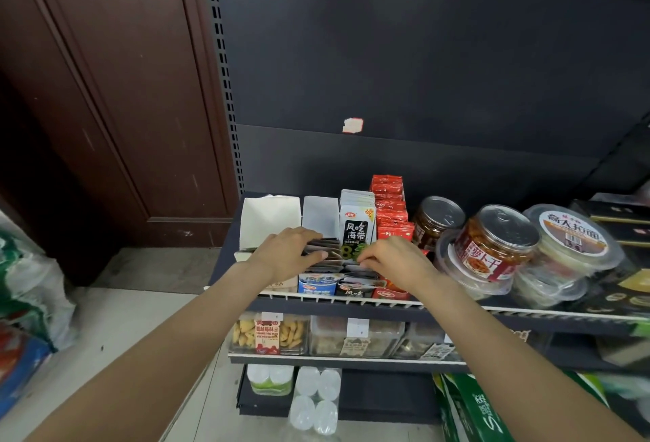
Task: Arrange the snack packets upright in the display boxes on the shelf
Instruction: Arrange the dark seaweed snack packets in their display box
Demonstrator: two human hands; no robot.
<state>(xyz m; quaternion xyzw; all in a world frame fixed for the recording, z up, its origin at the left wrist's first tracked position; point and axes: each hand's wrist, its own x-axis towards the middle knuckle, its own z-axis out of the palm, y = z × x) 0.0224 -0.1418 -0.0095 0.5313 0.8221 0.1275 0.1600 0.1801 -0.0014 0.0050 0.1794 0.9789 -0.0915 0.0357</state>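
On the top shelf (pixel 351 299) several narrow display boxes stand side by side. My left hand (pixel 286 253) rests on a row of dark snack packets (pixel 325 248) in the blue-fronted box (pixel 316 283), fingers curled over their tops. My right hand (pixel 394 257) pinches the top edges of the packets in the black box (pixel 355 288). Behind the hands, white-and-black seaweed packets (pixel 357 221) stand upright. Red packets (pixel 388 202) stand upright in the red box (pixel 390 292) to the right. A white box (pixel 269 220) at the far left looks empty at the back.
Round jars (pixel 492 241) and stacked clear-lidded tubs (pixel 569 241) crowd the shelf to the right. Lower shelves hold clear snack tubs (pixel 269 334) and bottles (pixel 314 399). A brown door (pixel 105 107) and bags on the floor (pixel 28 287) lie at the left.
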